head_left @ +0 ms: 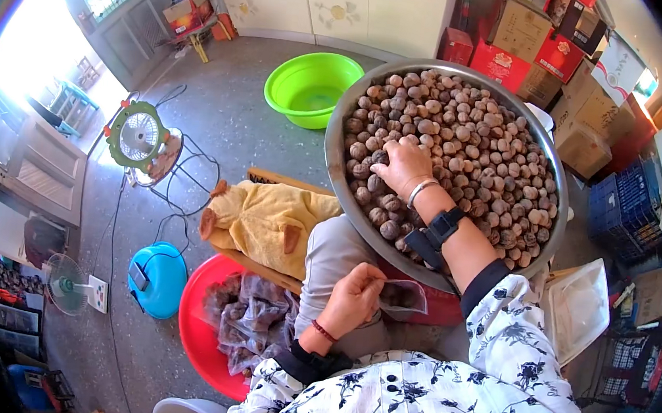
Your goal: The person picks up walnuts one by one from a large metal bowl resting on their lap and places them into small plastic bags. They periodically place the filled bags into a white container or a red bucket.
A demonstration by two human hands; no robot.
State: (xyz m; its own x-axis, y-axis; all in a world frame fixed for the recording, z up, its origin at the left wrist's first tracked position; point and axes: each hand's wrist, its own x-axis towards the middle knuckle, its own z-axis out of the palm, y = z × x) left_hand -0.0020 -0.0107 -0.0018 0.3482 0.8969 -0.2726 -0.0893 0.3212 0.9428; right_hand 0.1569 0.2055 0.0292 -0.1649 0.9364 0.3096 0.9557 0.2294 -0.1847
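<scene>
A large metal basin (557,228) full of walnuts (474,142) sits before me, tilted over my knee. My right hand (406,169) reaches into the near left part of the pile, thumb and fingers around a dark walnut (380,157). Lower down, beside the basin's near rim, my left hand (353,297) pinches the edge of a small clear plastic bag (409,297). Dark round shapes show inside that bag. To the left, a red tub (191,318) holds several filled clear bags (255,312).
A bright green basin (311,118) stands on the floor beyond. Yellow plush cloth (273,213) covers a wooden seat at left. A small fan (139,135), its cords and a blue stool (159,285) are farther left. Cartons (591,112) and a blue crate (624,205) stand at right.
</scene>
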